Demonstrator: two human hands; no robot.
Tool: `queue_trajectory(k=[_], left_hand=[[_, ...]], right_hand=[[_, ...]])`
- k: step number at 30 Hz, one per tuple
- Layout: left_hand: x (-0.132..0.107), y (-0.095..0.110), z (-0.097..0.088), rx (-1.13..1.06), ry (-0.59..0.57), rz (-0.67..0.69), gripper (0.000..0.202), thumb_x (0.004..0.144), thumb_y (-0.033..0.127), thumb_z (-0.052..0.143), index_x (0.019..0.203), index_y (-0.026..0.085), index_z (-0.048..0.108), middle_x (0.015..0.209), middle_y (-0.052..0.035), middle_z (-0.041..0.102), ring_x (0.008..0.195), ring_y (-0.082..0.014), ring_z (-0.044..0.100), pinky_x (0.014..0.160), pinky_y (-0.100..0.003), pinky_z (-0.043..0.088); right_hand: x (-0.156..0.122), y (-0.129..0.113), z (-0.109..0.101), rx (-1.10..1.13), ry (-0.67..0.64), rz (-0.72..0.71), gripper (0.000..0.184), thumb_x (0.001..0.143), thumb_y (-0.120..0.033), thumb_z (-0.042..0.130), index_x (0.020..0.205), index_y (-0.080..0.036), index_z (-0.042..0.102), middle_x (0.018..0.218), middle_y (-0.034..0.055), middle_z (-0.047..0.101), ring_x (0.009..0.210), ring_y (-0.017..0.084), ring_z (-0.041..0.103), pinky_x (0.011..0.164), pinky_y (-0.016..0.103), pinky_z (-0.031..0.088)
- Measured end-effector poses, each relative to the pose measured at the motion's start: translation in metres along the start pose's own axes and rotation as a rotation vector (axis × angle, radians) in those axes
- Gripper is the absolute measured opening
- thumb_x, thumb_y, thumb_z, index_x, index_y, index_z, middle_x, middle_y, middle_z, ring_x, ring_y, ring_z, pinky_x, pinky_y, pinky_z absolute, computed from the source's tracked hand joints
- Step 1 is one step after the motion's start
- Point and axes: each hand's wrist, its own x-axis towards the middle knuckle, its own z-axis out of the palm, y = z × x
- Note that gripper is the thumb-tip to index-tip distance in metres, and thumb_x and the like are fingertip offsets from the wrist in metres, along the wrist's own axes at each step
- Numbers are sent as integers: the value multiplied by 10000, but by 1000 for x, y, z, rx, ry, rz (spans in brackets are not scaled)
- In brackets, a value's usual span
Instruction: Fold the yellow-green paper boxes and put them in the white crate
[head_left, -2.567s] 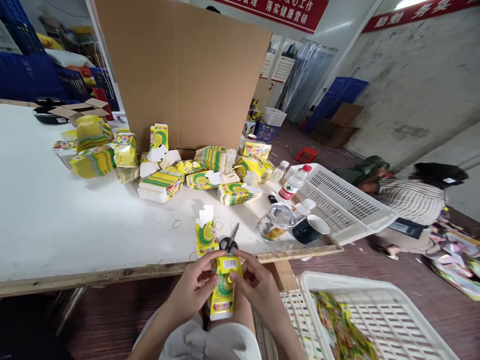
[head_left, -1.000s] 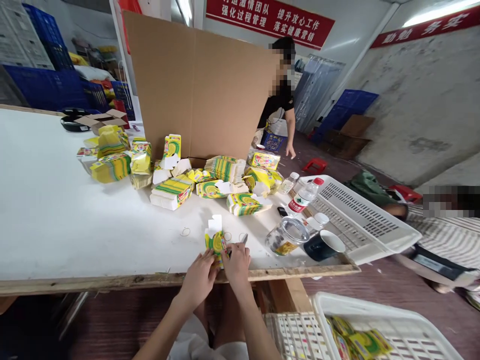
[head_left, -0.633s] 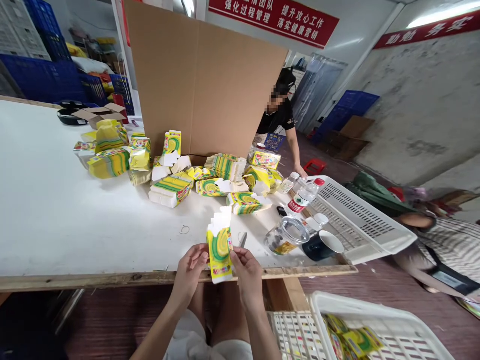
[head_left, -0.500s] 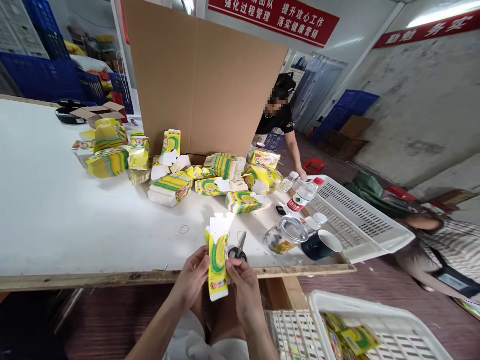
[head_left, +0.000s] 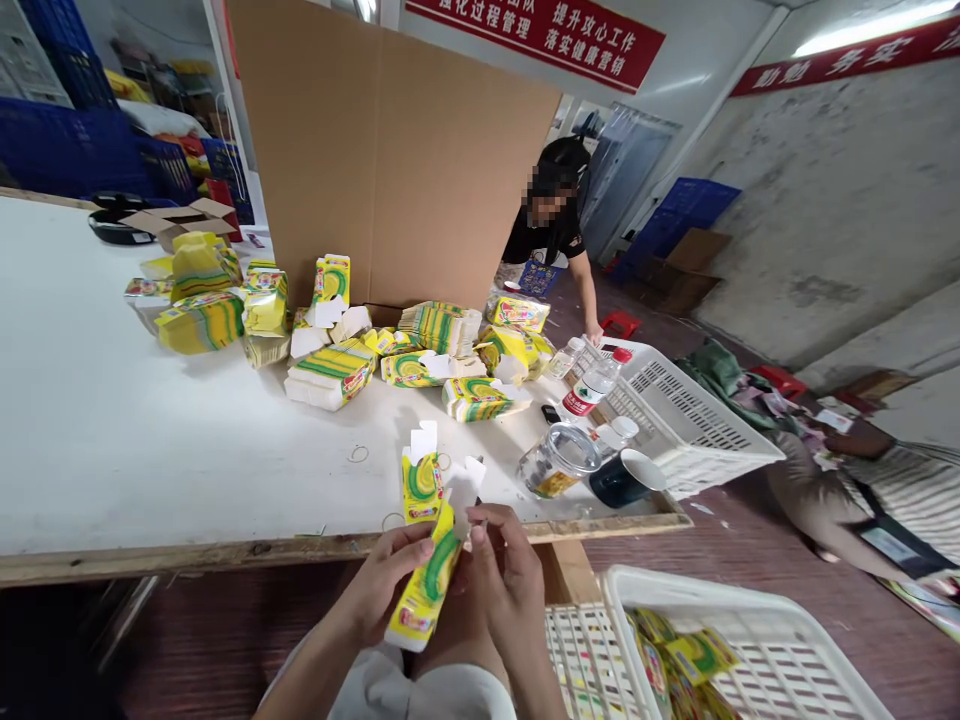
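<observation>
My left hand [head_left: 394,575] is closed round the lower left side of a yellow and green small carton [head_left: 429,580], tilted over my lap. At the carton's upper end, where white flaps stick up, the fingers of my right hand [head_left: 504,560] are curled and pinched against a flap; their exact grip is partly hidden. Just behind my hands, another yellow carton [head_left: 421,482] with a raised white flap lies at the table's front edge. A small dark tip beside my right fingers is too covered to make out.
Bundles of flat yellow cartons [head_left: 334,375] lie along a cardboard sheet [head_left: 420,170]. On the right stand a clear jar [head_left: 559,462], a dark mug [head_left: 626,478], a water bottle [head_left: 598,385] and a white crate [head_left: 705,400]. A white basket [head_left: 739,590] holds yellow packets. A co-worker [head_left: 555,215] leans beyond.
The carton has turned from upright to tilted and come lower. My right hand has moved up to its flap end. Another carton now shows behind it, and the scissors are mostly hidden.
</observation>
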Motion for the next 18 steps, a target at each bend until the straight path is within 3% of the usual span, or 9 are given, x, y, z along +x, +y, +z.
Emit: queue_trajectory(k=[3, 5, 8, 10, 13, 18], left_hand=[[0, 2, 0, -3, 43, 4, 308, 765, 362, 807, 970, 134, 779, 807, -87, 794, 709, -203, 743, 665, -247, 542], [1, 0, 0, 17, 70, 52, 301, 774, 344, 807, 1010, 162, 771, 862, -74, 797, 758, -200, 740, 718, -253, 544], [3, -6, -2, 112, 102, 129, 301, 831, 356, 757, 1088, 200, 744, 962, -59, 790, 855, -208, 727, 794, -277, 541], [3, -11, -3, 164, 125, 148, 329, 852, 399, 724, 1118, 204, 726, 995, -64, 782, 894, -226, 717, 817, -307, 544], [4, -14, -5, 278, 156, 182, 392, 841, 452, 718, 1122, 178, 713, 1011, -86, 772, 916, -247, 703, 827, -332, 547], [4, -10, -8, 488, 242, 275, 403, 845, 490, 692, 1056, 147, 716, 978, -95, 756, 881, -233, 681, 808, -306, 535]], right_hand=[[-3, 5, 0, -1, 102, 59, 312, 936, -418, 580, 1172, -218, 618, 965, 61, 662, 789, 191, 631, 730, 312, 533], [-6, 7, 2, 13, 50, 140, 398, 912, -456, 601, 1211, -194, 614, 898, 55, 667, 725, 188, 627, 664, 293, 530], [-11, 9, 7, 31, -74, 249, 369, 895, -508, 592, 985, -167, 699, 758, 48, 674, 688, 202, 626, 617, 278, 511], [-13, 12, 9, 18, -54, 289, 382, 888, -530, 585, 855, -165, 691, 711, 49, 670, 651, 196, 600, 592, 271, 490], [-14, 15, 10, -11, -16, 305, 384, 872, -540, 598, 828, -167, 674, 670, 35, 649, 591, 174, 548, 549, 255, 456], [-13, 9, 6, -3, -108, 250, 328, 884, -494, 608, 796, -181, 650, 674, 25, 658, 592, 164, 566, 558, 235, 446]])
